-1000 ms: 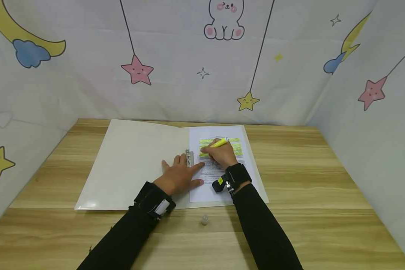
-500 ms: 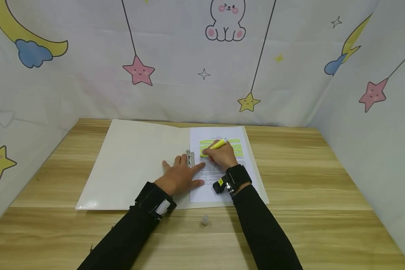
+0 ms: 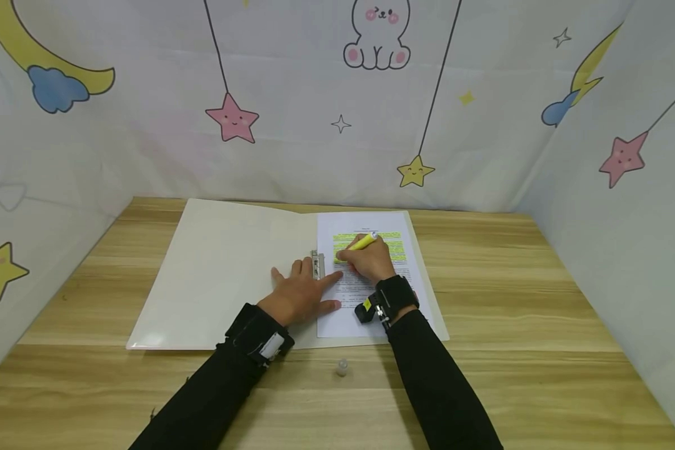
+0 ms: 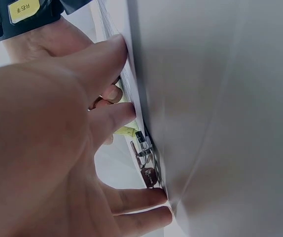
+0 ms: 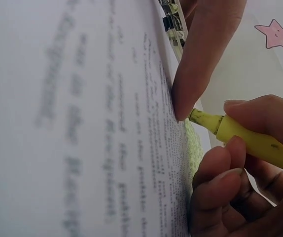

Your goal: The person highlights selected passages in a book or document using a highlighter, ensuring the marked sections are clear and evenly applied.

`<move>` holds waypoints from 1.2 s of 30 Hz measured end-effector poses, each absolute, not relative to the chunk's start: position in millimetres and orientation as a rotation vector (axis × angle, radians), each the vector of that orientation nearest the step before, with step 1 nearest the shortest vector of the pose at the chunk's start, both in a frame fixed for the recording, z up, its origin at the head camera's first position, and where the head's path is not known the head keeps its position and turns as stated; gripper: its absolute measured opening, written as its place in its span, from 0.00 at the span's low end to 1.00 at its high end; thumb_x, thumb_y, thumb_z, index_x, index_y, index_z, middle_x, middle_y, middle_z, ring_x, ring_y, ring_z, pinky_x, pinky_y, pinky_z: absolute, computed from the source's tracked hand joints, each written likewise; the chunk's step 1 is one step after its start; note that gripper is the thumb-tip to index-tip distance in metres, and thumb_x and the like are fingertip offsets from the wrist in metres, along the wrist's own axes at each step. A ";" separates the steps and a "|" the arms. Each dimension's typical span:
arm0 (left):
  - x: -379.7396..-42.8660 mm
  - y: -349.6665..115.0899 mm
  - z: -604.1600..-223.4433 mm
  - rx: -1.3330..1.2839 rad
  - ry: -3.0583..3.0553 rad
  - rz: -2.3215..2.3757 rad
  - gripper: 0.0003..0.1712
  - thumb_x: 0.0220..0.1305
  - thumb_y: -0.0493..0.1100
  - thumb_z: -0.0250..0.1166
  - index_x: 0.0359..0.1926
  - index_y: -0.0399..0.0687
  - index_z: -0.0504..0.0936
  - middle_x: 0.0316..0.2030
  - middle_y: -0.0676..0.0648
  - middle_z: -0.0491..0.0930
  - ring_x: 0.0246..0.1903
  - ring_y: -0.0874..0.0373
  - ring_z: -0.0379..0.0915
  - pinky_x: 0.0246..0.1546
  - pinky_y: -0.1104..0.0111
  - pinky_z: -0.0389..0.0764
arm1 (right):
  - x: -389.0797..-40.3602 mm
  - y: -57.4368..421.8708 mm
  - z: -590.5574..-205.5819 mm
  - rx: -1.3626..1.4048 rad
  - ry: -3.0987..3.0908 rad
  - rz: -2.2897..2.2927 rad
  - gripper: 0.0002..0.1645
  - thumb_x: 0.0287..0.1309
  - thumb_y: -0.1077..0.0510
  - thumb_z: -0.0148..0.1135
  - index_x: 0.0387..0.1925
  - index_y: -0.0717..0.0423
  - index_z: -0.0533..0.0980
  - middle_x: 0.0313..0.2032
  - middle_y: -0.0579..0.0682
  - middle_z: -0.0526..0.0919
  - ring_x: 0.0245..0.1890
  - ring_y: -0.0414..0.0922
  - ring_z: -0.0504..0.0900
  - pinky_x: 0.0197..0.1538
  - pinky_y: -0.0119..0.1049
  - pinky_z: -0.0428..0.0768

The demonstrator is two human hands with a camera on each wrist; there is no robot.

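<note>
My right hand (image 3: 373, 257) pinches a yellow highlighter (image 3: 364, 241), its tip at the left of a printed sheet (image 3: 343, 325). Several upper lines of the sheet bear yellow marking. In the right wrist view the fingers curl round the highlighter barrel (image 5: 260, 145), and the tip is close to the page beside a left fingertip. My left hand (image 3: 298, 294) lies with fingers spread, thumb and forefinger on the sheet's left edge, the others on the white folder (image 3: 219, 269). Between the folder's halves sits a metal clip (image 3: 317, 265), near the left fingers.
A small translucent piece (image 3: 342, 367) stands on the wooden table (image 3: 512, 300), in front of the folder. White cloth walls (image 3: 292, 162) printed with stars and a bear enclose the table at the back and sides.
My right hand has shifted slightly left and down over the sheet with the highlighter. The left hand keeps its place. The whole head view has drifted a little.
</note>
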State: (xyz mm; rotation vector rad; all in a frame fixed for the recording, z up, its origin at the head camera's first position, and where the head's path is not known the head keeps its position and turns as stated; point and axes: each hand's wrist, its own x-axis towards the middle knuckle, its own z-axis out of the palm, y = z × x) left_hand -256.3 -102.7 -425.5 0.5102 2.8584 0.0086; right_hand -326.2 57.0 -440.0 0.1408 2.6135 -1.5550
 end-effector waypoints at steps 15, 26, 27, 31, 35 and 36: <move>-256.0 -102.9 -426.6 0.527 2.886 -0.008 0.37 0.66 0.71 0.53 0.74 0.74 0.60 0.67 0.31 0.60 0.67 0.37 0.57 0.59 0.26 0.60 | -323.9 58.2 -436.9 0.145 2.633 -1.577 0.12 0.48 0.59 0.74 0.22 0.53 0.76 0.10 0.45 0.74 0.12 0.40 0.71 0.21 0.34 0.67; -255.8 -103.8 -426.9 0.519 2.883 -0.008 0.38 0.66 0.72 0.52 0.74 0.74 0.59 0.68 0.30 0.59 0.68 0.36 0.56 0.59 0.26 0.59 | -324.9 58.6 -435.4 0.158 2.697 -1.493 0.13 0.47 0.57 0.75 0.22 0.53 0.75 0.14 0.45 0.75 0.15 0.41 0.72 0.21 0.34 0.69; -256.0 -103.9 -427.2 0.519 2.886 -0.013 0.38 0.66 0.72 0.52 0.74 0.75 0.59 0.68 0.30 0.59 0.68 0.36 0.56 0.59 0.26 0.60 | -325.2 58.6 -435.2 0.156 2.698 -1.489 0.13 0.47 0.57 0.75 0.22 0.53 0.75 0.14 0.46 0.75 0.15 0.41 0.72 0.21 0.34 0.69; -256.6 -103.4 -428.3 0.519 2.887 -0.012 0.38 0.66 0.72 0.52 0.74 0.75 0.58 0.68 0.31 0.59 0.67 0.37 0.56 0.60 0.26 0.59 | -325.0 59.0 -434.1 0.175 2.706 -1.470 0.13 0.48 0.57 0.74 0.22 0.53 0.75 0.15 0.46 0.75 0.15 0.41 0.73 0.21 0.33 0.69; -256.8 -102.5 -428.6 0.518 2.883 -0.009 0.38 0.66 0.72 0.52 0.74 0.75 0.59 0.68 0.31 0.59 0.67 0.37 0.56 0.60 0.26 0.59 | -325.0 59.9 -434.5 0.178 2.716 -1.462 0.13 0.48 0.58 0.74 0.22 0.54 0.75 0.16 0.47 0.75 0.17 0.41 0.73 0.21 0.34 0.69; -256.8 -102.5 -428.6 0.517 2.884 -0.012 0.38 0.66 0.72 0.52 0.74 0.75 0.59 0.68 0.31 0.59 0.67 0.37 0.56 0.60 0.26 0.59 | -325.1 59.9 -434.7 0.175 2.717 -1.461 0.13 0.48 0.58 0.74 0.22 0.54 0.75 0.17 0.47 0.75 0.17 0.41 0.73 0.22 0.34 0.69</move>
